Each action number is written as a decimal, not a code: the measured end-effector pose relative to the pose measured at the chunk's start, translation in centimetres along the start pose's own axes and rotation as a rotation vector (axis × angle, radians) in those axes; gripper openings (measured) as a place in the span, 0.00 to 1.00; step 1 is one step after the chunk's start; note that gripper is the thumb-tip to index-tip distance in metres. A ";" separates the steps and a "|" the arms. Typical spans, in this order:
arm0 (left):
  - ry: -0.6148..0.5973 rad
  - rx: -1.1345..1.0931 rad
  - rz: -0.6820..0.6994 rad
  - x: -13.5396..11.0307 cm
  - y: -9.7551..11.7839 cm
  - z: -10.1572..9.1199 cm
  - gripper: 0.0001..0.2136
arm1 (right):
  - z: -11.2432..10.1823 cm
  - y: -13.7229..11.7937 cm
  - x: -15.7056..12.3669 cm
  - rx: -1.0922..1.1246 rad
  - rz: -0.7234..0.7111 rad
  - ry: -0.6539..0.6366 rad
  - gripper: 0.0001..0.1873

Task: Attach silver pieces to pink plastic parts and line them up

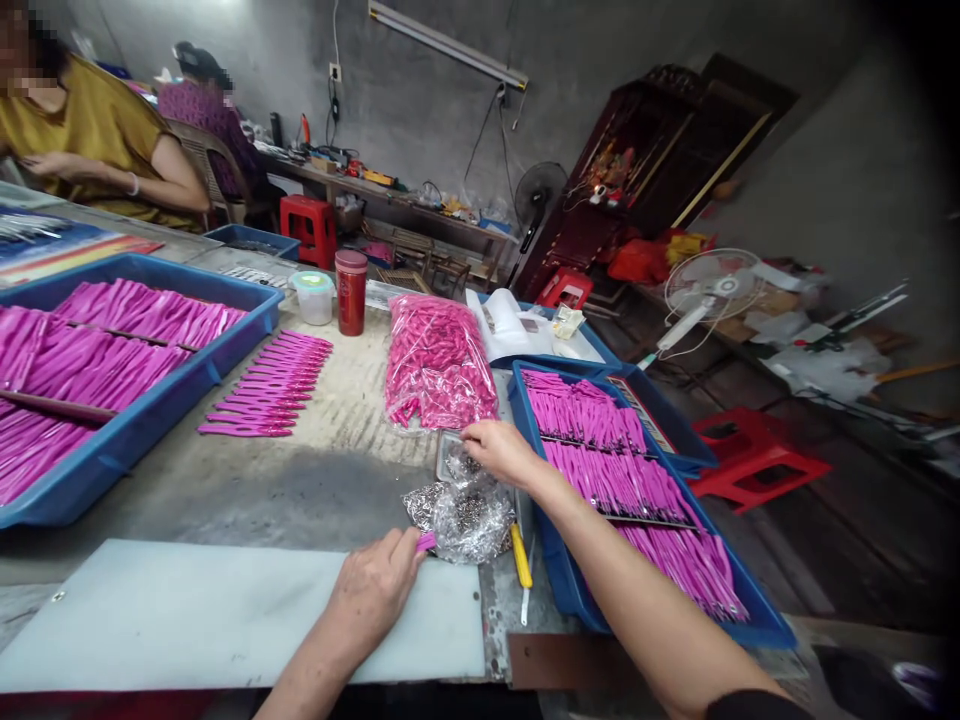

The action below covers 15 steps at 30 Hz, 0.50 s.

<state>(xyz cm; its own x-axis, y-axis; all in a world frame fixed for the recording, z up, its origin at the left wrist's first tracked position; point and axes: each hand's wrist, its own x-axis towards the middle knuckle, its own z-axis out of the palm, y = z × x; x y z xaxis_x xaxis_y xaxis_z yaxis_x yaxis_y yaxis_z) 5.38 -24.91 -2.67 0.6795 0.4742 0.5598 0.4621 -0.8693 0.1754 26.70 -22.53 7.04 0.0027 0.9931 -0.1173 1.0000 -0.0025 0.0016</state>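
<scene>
My left hand [375,590] rests on a pale grey mat [187,610] at the table's near edge, fingers closed round a small pink piece [426,541] that sticks out past them. My right hand [499,450] reaches over a small clear tray [448,462] and a crumpled clear bag of tiny metal parts [461,515], fingertips pinched down into them; what they grip is hidden. Just behind stands a clear bag full of pink pieces [439,365]. A blue tray of pink parts in rows [570,590] lies right of my forearm.
A big blue tray of pink parts [142,425] fills the left. A row of pink pieces [270,385] lies on the table. A red cup [351,292] and a lidded tub [313,297] stand behind. A yellow-handled tool [520,556] lies near the mat. Two people sit far left. Red stools and fans stand right.
</scene>
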 end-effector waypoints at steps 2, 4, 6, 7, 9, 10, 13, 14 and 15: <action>-0.003 -0.004 -0.006 -0.1 0.0 0.1 0.09 | 0.5 -0.4 1.8 -0.012 -0.021 0.002 0.14; -0.013 -0.007 -0.018 -0.1 0.0 0.1 0.08 | 1.2 -1.1 3.5 -0.026 -0.036 -0.004 0.15; -0.031 -0.018 -0.034 -0.2 0.1 0.0 0.08 | 1.9 -1.7 4.9 -0.040 -0.040 -0.010 0.15; -0.038 -0.026 -0.039 -0.1 0.1 0.0 0.09 | 2.2 -2.0 5.5 -0.045 -0.039 -0.011 0.16; -0.048 -0.041 -0.049 -0.1 0.2 -0.1 0.09 | 2.7 -2.5 6.7 -0.051 -0.030 -0.010 0.16; -0.050 -0.047 -0.053 -0.1 0.2 -0.2 0.09 | 2.9 -2.7 7.2 -0.052 -0.023 -0.009 0.16; -0.062 -0.062 -0.067 -0.2 0.3 0.0 0.08 | 3.3 -3.4 8.6 -0.048 0.007 -0.008 0.16; -0.070 -0.065 -0.074 -0.3 0.3 0.0 0.07 | 3.5 -3.7 9.0 -0.045 0.020 -0.010 0.16; -0.077 -0.067 -0.082 -0.3 0.4 0.1 0.07 | 3.6 -4.0 9.4 -0.040 0.034 -0.013 0.16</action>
<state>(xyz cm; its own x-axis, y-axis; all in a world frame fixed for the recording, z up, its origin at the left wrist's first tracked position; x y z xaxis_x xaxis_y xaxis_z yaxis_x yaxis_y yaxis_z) 5.38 -25.37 -2.86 0.6840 0.5508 0.4783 0.4804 -0.8335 0.2729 22.70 -13.66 2.32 0.0373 0.9909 -0.1292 0.9984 -0.0316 0.0459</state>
